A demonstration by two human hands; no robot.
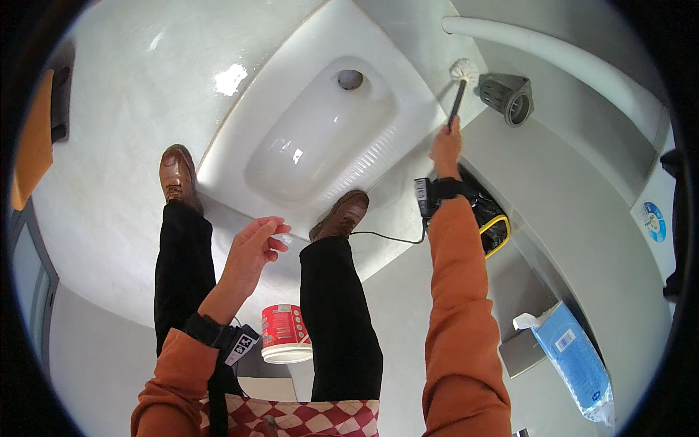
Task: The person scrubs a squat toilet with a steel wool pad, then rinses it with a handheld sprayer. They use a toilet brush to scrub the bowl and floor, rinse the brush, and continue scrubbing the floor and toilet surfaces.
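My right hand (pixel 446 149) is closed round the dark handle of a toilet brush (pixel 456 106), arm stretched forward. The brush's round white head (pixel 464 71) is up at the far right, beside a grey slotted brush holder (pixel 506 98) that lies tipped near the wall. A white squat toilet (pixel 240 149) is set in the floor ahead, with a dark drain hole (pixel 350 79) at its far end. My left hand (pixel 253 244) hangs in the air before the toilet's near edge, fingers loosely curled but apart, holding nothing.
My brown shoes (pixel 179 175) stand at the toilet's near edge. A black-lined bin with a yellow rim (pixel 496 234) is under my right forearm. A red and white bucket (pixel 284 328) sits between my legs. A blue tissue pack (pixel 574 357) lies at right; a white pipe (pixel 553 51) runs along the wall.
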